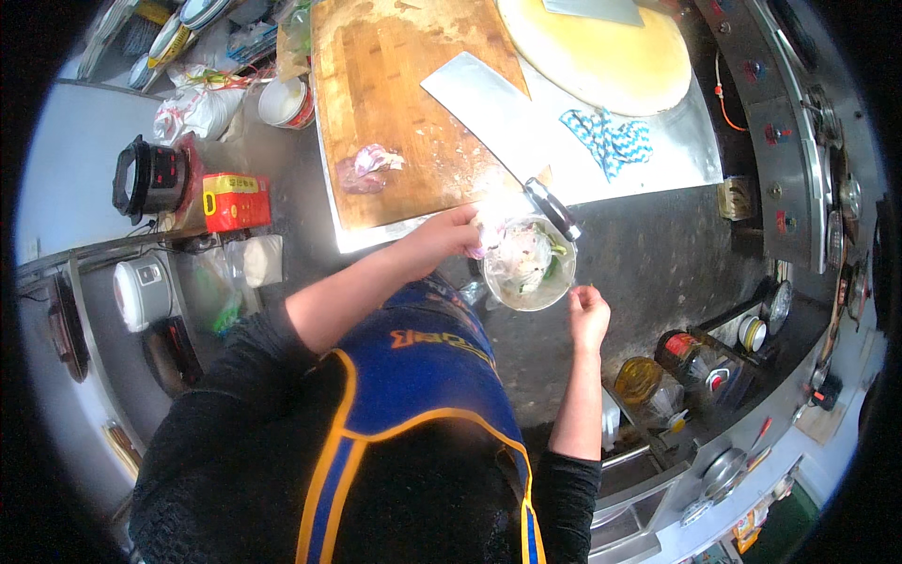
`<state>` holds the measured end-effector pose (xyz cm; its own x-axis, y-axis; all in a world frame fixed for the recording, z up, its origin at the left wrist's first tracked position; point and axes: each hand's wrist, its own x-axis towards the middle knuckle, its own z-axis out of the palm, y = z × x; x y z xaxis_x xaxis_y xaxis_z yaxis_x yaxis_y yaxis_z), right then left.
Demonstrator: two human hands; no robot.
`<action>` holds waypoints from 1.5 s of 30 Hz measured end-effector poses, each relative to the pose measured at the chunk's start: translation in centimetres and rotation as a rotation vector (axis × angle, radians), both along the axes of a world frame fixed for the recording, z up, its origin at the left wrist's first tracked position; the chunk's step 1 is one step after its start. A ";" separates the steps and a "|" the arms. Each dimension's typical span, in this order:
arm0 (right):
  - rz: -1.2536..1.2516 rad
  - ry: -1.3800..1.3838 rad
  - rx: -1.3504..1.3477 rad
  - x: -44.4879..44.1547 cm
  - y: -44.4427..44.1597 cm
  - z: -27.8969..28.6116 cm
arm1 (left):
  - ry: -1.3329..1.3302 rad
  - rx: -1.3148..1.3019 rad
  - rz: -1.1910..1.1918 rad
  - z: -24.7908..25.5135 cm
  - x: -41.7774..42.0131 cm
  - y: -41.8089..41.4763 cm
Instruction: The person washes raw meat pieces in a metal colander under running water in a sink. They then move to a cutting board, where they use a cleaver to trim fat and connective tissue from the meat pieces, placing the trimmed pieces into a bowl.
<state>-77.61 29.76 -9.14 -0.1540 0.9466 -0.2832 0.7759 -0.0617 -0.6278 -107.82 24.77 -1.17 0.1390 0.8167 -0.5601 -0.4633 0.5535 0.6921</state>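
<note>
My left hand [454, 231] is at the front edge of the wooden cutting board [394, 77], its fingers closed on a pale purplish piece [486, 236], perhaps garlic or onion; glare blurs it. Just below the board's edge stands a round waste bin [499, 292] with a plastic bag and green scraps inside. My right hand [590, 310] hangs by the bin's right rim, thumb and fingertips pinched together; whether they hold anything is too small to tell. A cleaver [479, 99] lies flat on the board, its dark handle [553, 208] jutting over the edge. Pinkish-purple food pieces [370, 169] rest at the board's left.
A round yellowish board [606, 56] carries another blade [599, 8]. A blue-and-white cloth [607, 141] lies on the metal tabletop [676, 155]. Large oil jugs [645, 384] stand low at right, near the stove front [775, 141]. A white bucket [282, 102] is at left.
</note>
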 end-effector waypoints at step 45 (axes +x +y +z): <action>-0.355 0.887 -0.164 -1.4 0.0 5.7 | 0.261 0.177 -0.218 1.9 6.2 1.5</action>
